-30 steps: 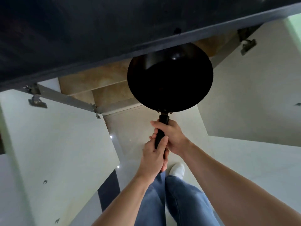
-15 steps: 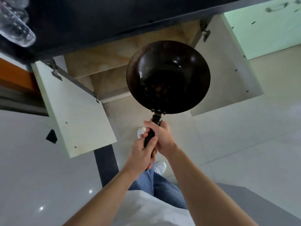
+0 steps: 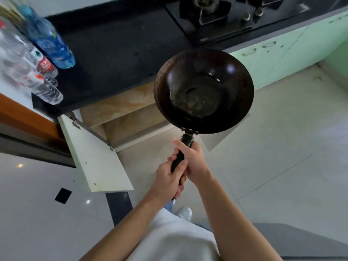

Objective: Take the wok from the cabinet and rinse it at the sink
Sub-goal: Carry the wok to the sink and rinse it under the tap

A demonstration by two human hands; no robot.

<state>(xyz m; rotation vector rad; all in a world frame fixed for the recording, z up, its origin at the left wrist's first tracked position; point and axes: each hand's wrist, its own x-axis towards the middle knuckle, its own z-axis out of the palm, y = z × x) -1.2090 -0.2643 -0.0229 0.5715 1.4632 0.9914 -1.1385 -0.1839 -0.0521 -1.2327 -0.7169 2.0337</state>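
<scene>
Below the black worktop [image 3: 113,44] at upper left, the cabinet [image 3: 122,108] stands open; the wok [image 3: 203,91], centre frame, is held clear of it, left grip [image 3: 167,179] and right grip [image 3: 194,159] both clamped on its handle [image 3: 178,159], seemingly to steady its weight.

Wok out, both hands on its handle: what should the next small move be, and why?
Probably carry the wok toward the sink, which is out of view: the left hand and right hand both grip the handle, and the wok hangs clear of the open cabinet.
</scene>
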